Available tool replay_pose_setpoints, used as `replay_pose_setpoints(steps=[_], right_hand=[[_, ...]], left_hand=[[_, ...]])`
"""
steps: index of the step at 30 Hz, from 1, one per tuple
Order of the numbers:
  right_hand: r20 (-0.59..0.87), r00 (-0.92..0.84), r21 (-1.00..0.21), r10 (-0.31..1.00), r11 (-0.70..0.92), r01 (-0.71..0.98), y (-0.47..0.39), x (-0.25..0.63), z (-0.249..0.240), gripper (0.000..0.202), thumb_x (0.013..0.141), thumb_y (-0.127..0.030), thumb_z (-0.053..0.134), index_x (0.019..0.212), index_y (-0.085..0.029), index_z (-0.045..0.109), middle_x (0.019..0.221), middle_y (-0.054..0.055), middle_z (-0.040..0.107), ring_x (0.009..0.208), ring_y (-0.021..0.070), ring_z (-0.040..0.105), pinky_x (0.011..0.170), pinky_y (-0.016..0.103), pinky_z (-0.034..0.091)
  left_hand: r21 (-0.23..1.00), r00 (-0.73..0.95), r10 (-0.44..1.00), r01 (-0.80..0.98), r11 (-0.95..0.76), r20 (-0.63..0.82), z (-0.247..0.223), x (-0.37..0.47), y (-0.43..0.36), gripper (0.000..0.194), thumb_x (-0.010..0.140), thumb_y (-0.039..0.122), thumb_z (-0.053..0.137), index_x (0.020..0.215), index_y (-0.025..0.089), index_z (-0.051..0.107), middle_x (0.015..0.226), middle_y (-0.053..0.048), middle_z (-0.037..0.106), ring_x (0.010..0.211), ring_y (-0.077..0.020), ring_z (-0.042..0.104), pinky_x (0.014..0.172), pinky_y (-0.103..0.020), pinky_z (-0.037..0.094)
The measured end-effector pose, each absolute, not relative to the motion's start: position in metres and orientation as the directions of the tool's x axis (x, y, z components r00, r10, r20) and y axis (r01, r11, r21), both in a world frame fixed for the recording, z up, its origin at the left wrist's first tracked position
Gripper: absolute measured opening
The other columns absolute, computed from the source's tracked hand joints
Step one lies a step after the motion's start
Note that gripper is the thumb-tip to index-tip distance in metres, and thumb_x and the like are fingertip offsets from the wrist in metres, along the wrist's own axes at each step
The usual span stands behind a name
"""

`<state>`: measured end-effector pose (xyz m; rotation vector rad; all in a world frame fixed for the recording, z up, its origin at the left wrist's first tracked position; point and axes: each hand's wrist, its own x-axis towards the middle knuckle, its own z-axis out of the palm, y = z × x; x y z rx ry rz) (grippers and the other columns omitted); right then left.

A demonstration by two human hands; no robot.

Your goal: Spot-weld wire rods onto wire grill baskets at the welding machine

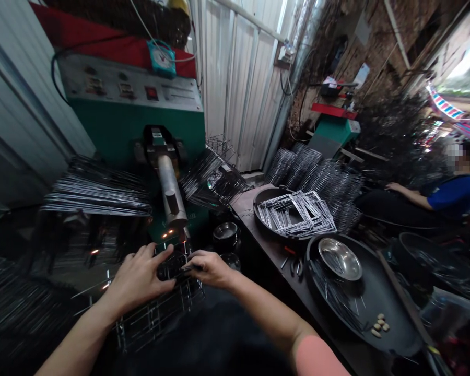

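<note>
A wire frame (152, 319) is held low in front of the body, btwn and beneath both hands, its grid spread below the fingers and btwn the forearms; wire ends are seen poking out past the L wrist. The L hand (143, 275) is laid over the frame's upper L part, thumb and fingers parted wide; whether the wire is gripped there can't be told. The R hand (208, 267) is set at the frame's upper R, fingers curled in and pinched on a thin dark piece (194, 266), exact shape unclear. Just beyond the fingertips, the metal arm (170, 188) of a green machine (113, 125) is angled down toward the work, w/ orange sparks (168, 233) caught near its tip.

Wire racks are stacked L of the arm (97, 197) and R of it (213, 177). On the bench (245, 206) at R, square wire pieces (297, 213) are piled in a black pan (267, 231), w/ pliers (296, 267) left alongside; nearer, a steel bowl (340, 259) is set in a lg. black tray (401, 313). In the bkgd, far R, a co-worker in a blue top (456, 196) is seen seated.
</note>
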<state>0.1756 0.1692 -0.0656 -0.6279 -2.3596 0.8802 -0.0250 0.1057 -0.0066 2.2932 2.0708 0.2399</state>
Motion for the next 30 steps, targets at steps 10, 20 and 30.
replay_pose_setpoints(steps=[10,20,30], right_hand=[[0.318,-0.723,-0.644,0.613,0.699,0.310,0.195,0.159,-0.060,0.013,0.092,-0.020,0.066,0.101,-0.016,0.074,0.107,0.009,0.072,0.100,0.0169,0.070,0.086,0.023,0.052],[0.259,-0.591,-0.775,0.764,0.530,0.344,0.166,0.183,-0.071,0.037,0.082,-0.026,0.077,0.119,-0.025,0.070,0.120,0.005,0.070,0.108,0.0185,0.066,0.095,0.028,0.050],[-0.577,-0.145,-0.810,0.804,-0.586,-0.029,0.129,0.254,-0.142,0.015,0.086,-0.030,0.067,0.087,-0.018,0.059,0.065,-0.005,0.055,0.045,0.0060,0.043,0.040,0.016,0.023]], left_hand=[[0.099,0.058,0.995,0.993,-0.065,0.077,-0.001,-0.035,0.130,0.066,0.076,0.042,0.055,0.136,0.013,0.060,0.128,-0.023,0.060,0.122,-0.0421,0.057,0.099,-0.052,0.048],[0.185,0.027,0.991,0.981,-0.050,0.128,-0.009,-0.033,0.130,0.068,0.070,0.045,0.062,0.133,0.018,0.063,0.132,-0.020,0.060,0.125,-0.0413,0.057,0.102,-0.053,0.047],[0.242,-0.079,0.987,0.969,0.043,0.141,-0.017,-0.049,0.163,0.066,0.066,0.052,0.063,0.125,0.023,0.069,0.136,-0.019,0.060,0.123,-0.0424,0.058,0.099,-0.055,0.050]])
